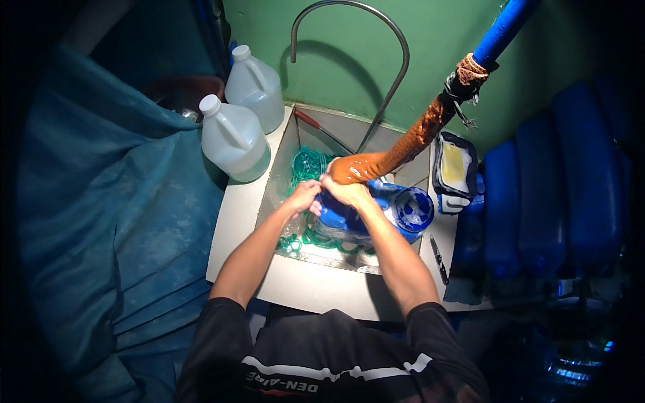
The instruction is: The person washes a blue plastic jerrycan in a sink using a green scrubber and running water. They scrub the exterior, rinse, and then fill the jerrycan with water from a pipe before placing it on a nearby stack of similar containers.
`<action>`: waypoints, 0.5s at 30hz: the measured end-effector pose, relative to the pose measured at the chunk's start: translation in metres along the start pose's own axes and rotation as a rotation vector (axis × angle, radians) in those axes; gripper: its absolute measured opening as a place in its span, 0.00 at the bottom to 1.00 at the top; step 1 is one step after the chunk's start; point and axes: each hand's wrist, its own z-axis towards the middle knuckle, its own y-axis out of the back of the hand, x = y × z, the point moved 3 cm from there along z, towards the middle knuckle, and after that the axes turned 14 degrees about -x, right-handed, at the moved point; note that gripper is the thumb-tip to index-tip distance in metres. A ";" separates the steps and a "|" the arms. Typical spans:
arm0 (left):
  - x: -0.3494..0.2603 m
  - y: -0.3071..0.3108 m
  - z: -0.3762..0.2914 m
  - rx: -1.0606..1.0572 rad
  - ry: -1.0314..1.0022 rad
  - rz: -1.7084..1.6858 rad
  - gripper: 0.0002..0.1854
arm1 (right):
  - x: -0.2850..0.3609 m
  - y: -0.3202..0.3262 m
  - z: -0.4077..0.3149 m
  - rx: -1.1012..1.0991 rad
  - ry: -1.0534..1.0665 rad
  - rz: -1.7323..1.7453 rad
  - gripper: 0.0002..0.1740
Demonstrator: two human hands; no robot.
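Observation:
My left hand [304,197] and my right hand [348,190] meet over the sink, fingertips close together at the near end of a wet orange hose sleeve [360,167]. Its end rests against my right hand; whether my fingers grip it is hidden. The sleeve is tied to a blue pipe [504,32] slanting down from the upper right. Beneath my hands a soapy blue plastic water container [342,221] lies on its side, its round cap [414,209] facing right. Green netting [310,163] lies around and under it in the sink [368,264].
Two translucent jugs [237,146] stand on the left ledge. A red-handled tool [307,119] leans inside the sink below a curved metal faucet [398,30]. On the right ledge are a yellow sponge [453,163] in a tray and a knife [439,259]. Blue containers [539,201] line the right; a blue sheet [101,226] drapes left.

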 end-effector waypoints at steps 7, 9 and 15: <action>0.062 -0.002 0.043 -0.124 -0.932 0.728 0.16 | 0.065 0.011 0.009 0.383 0.495 -0.514 0.15; 0.064 -0.002 0.050 -0.203 -1.083 0.752 0.17 | 0.075 0.012 0.008 0.401 0.488 -0.523 0.17; 0.052 -0.012 0.029 -0.155 -0.718 0.415 0.23 | 0.072 0.013 0.005 0.664 0.273 -0.671 0.18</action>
